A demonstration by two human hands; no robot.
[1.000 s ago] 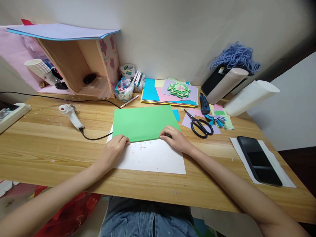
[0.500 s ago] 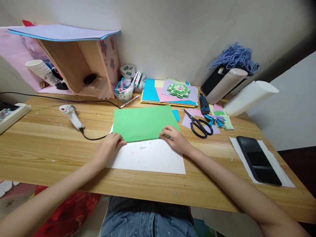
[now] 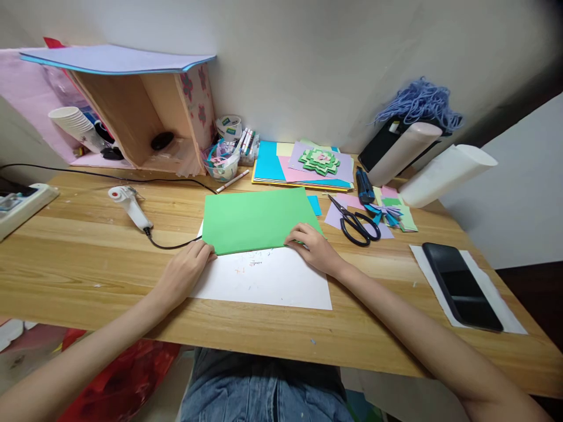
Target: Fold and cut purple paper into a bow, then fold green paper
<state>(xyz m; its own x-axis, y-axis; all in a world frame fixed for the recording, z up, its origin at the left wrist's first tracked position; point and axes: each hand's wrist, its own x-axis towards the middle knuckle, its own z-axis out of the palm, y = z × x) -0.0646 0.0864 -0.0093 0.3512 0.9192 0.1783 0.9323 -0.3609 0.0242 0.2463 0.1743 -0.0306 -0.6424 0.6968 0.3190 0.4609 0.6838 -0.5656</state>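
A green sheet of paper (image 3: 259,220) lies across a white sheet (image 3: 268,281) on the wooden table, its long near edge looking folded. At the near left corner of the green paper, my left hand (image 3: 193,264) has its fingertips closed on the edge. Toward the right end of that same edge, my right hand (image 3: 308,243) pinches the paper between thumb and curled fingers. Small marks and scraps show on the white sheet just below the edge.
Black-handled scissors (image 3: 355,223) lie right of the paper, beside a blue cutter (image 3: 364,185). A white glue gun (image 3: 131,206) with its cord sits at left. Behind are a paper flower (image 3: 320,161) on coloured sheets and a cardboard box (image 3: 127,117). A phone (image 3: 460,284) rests far right.
My left hand has slid a little left along the near edge to the corner of the green paper. My right hand stays at its place on the edge.
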